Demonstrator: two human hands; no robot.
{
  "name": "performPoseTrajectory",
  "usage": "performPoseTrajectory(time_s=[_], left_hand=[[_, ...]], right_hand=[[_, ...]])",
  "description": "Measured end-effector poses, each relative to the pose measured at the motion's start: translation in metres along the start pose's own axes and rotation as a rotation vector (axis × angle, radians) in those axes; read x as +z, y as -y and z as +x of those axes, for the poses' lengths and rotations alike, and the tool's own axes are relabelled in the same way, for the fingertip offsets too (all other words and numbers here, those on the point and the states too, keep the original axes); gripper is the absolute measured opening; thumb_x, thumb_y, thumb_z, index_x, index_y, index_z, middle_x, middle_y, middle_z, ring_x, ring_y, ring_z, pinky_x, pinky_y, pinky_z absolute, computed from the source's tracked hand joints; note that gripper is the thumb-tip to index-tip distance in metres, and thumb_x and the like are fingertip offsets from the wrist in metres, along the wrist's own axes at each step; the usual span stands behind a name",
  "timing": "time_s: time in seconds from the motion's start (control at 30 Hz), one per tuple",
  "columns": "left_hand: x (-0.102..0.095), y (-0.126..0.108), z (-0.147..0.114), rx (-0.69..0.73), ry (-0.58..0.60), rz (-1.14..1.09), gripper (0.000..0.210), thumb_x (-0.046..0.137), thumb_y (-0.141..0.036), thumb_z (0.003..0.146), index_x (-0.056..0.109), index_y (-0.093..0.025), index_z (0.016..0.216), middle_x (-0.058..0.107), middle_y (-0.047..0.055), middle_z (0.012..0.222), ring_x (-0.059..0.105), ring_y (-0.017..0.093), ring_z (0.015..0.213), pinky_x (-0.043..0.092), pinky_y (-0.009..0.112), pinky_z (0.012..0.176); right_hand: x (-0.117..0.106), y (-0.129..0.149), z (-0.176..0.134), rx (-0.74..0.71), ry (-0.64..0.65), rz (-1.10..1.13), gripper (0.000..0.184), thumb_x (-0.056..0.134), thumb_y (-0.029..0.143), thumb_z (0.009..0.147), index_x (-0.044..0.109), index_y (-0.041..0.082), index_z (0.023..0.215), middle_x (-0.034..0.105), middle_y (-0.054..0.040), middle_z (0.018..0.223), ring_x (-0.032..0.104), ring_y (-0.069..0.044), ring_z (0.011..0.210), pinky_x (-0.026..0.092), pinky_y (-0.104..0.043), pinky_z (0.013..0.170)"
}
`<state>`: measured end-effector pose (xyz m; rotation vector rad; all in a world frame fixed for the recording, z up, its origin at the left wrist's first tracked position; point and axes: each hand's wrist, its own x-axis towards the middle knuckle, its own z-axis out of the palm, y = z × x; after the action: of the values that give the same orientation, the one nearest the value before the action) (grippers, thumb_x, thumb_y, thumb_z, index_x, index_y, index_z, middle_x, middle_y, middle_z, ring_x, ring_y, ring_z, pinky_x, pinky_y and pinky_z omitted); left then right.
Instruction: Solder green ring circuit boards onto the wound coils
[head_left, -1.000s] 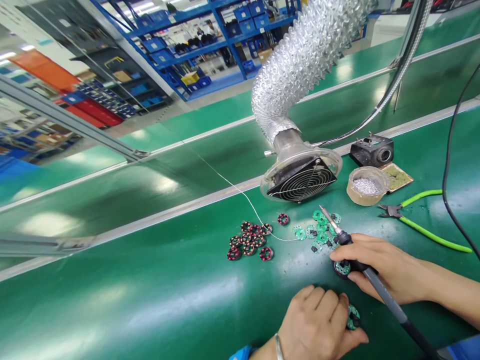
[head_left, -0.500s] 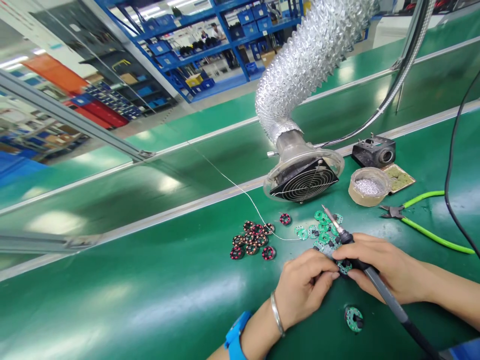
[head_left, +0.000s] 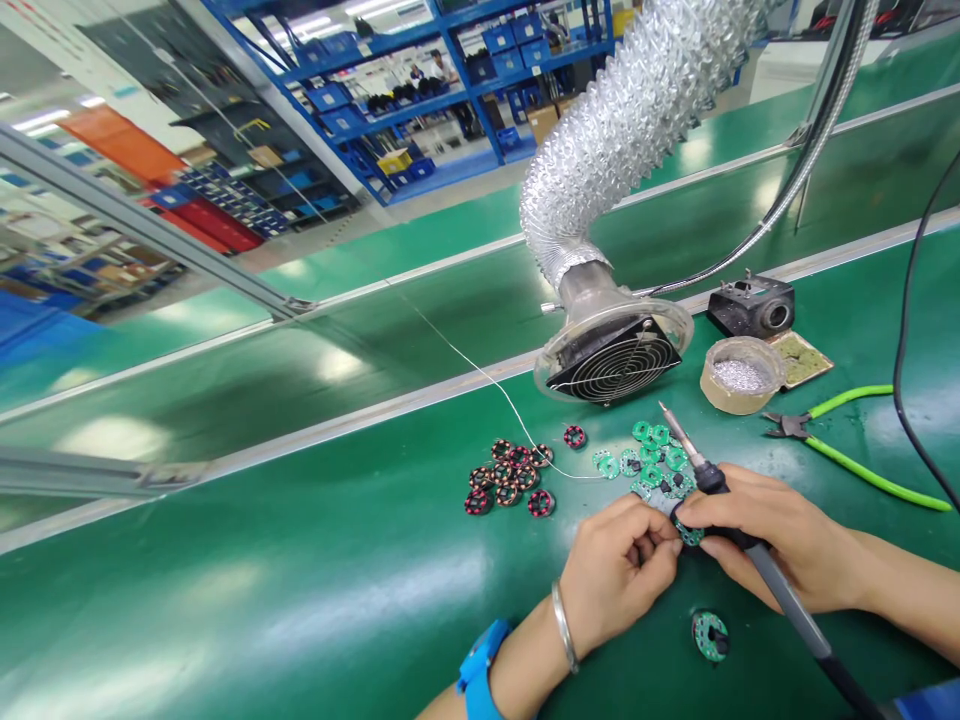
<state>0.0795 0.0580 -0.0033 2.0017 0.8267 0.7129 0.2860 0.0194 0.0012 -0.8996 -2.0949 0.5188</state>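
My right hand [head_left: 787, 535] is closed around a soldering iron [head_left: 709, 476], whose bare tip points up and away over the bench. Its fingertips also touch the right side of a small round green circuit board [head_left: 691, 534]. My left hand [head_left: 619, 565], a bangle and blue band on its wrist, pinches the board's left edge. What lies under the board is mostly hidden by my fingers. Just beyond are several loose green circuit boards [head_left: 651, 455]. Nearer me rests a coil with a board on it [head_left: 709, 636].
Wound coils [head_left: 517, 475] lie in a cluster to the left, with a thin solder wire [head_left: 513, 402] running past them. A fume extractor [head_left: 619, 360] hangs ahead. On the right are a tub of metal shavings [head_left: 739, 375], an iron stand [head_left: 752, 303] and green-handled cutters [head_left: 862, 455].
The view has shifted slightly. The iron's tip has swung a little to the right, and both hands remain at the same round board.
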Motion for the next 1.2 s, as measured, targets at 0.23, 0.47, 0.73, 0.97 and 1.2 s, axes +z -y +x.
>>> performPoseTrajectory(time_s=[0.23,0.47,0.73,0.97,1.2], left_hand=[[-0.003,0.000,0.000,-0.025,0.011,-0.022,0.008,0.057,-0.012,0.078,0.064,-0.016,0.076,0.059,0.000,0.067,0.053,0.008,0.053,0.044,0.015,0.048],[-0.006,0.003,-0.001,0.178,0.009,0.118,0.010,0.053,-0.012,0.084,0.061,-0.017,0.081,0.063,0.001,0.071,0.056,0.010,0.058,0.047,0.017,0.053],[-0.005,0.006,-0.003,0.294,0.017,0.289,0.011,0.050,-0.013,0.089,0.059,-0.019,0.086,0.067,0.000,0.075,0.062,0.010,0.066,0.050,0.019,0.062],[-0.005,0.008,-0.005,0.314,0.010,0.326,0.011,0.049,-0.014,0.091,0.059,-0.020,0.090,0.068,0.000,0.078,0.064,0.011,0.070,0.052,0.019,0.065],[-0.006,0.007,-0.006,0.297,0.021,0.351,0.012,0.048,-0.016,0.092,0.060,-0.020,0.091,0.069,0.000,0.080,0.064,0.011,0.071,0.052,0.019,0.066]], right_hand=[[0.003,0.004,-0.003,-0.088,0.029,-0.114,0.035,0.046,0.007,0.087,0.050,0.018,0.120,0.062,-0.0053,0.084,0.046,-0.017,0.069,0.039,-0.030,0.061],[0.000,0.006,-0.001,-0.080,0.041,-0.087,0.033,0.043,0.008,0.089,0.050,0.018,0.120,0.061,-0.0038,0.080,0.048,-0.016,0.066,0.038,-0.029,0.060],[-0.026,0.027,-0.013,0.068,-0.136,-0.147,0.049,0.050,0.015,0.086,0.046,0.022,0.135,0.066,-0.0069,0.086,0.062,-0.022,0.073,0.049,-0.035,0.063],[-0.028,0.054,-0.011,0.174,-0.155,-0.144,0.030,0.046,0.014,0.085,0.051,0.027,0.112,0.062,-0.0036,0.062,0.065,-0.025,0.061,0.049,-0.039,0.053],[-0.016,0.053,-0.008,0.140,-0.139,-0.135,0.032,0.047,0.009,0.079,0.051,0.025,0.106,0.062,-0.0033,0.062,0.062,-0.023,0.057,0.047,-0.037,0.051]])
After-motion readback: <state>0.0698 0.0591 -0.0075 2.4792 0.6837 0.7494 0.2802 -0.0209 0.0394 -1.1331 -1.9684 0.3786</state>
